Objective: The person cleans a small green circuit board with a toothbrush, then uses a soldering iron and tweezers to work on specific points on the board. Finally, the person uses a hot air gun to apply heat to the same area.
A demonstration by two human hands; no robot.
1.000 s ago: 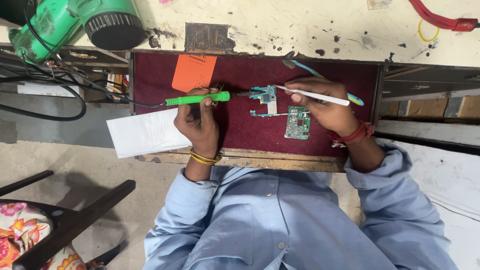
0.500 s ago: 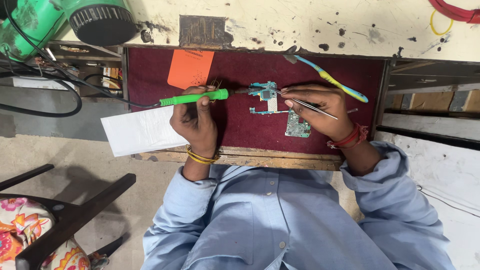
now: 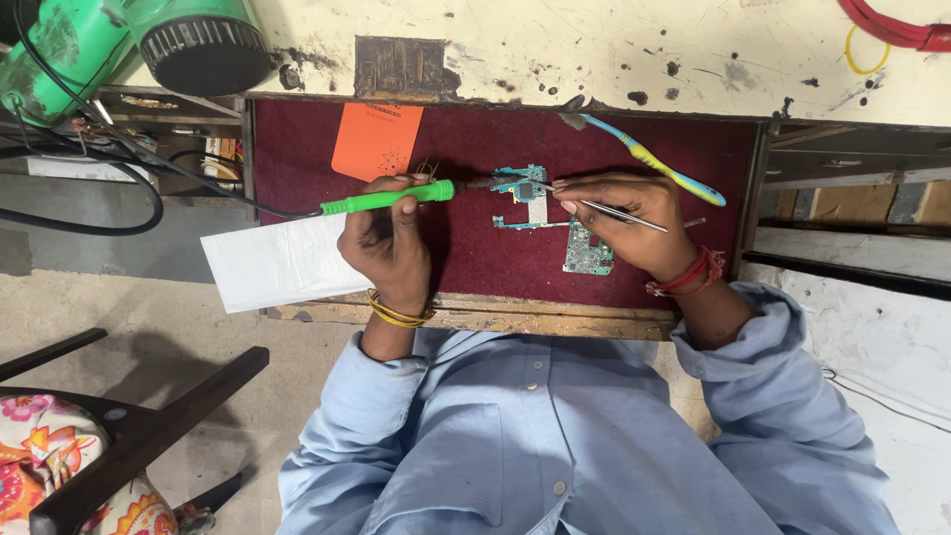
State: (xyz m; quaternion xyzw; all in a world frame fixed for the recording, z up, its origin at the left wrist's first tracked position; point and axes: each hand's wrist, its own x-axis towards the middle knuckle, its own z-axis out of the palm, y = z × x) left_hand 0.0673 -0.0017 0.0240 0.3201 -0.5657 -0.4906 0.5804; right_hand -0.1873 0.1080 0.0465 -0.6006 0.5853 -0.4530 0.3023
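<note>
Maroon mat [image 3: 475, 267]: two circuit boards [image 3: 523, 186], left hand [image 3: 388, 243] gripping one soldering iron [image 3: 391, 198], right hand [image 3: 624, 218] pinching one tweezers [image 3: 619, 213].

Hands: two are seen, a left hand [image 3: 388, 243] and a right hand [image 3: 634, 220].
Soldering iron [image 3: 391, 198]: one is counted.
Tweezers [image 3: 616, 213]: one pair.
Circuit boards: two, a blue one [image 3: 522, 185] and a green one [image 3: 586, 250].
Toothbrush [image 3: 659, 163]: one.
Orange card [image 3: 376, 141]: one.
White sheet [image 3: 272, 263]: one.

Single head-worn camera, looking steeply down (nearly overhead), fairly close above the maroon work mat [image 3: 475, 258]
</note>
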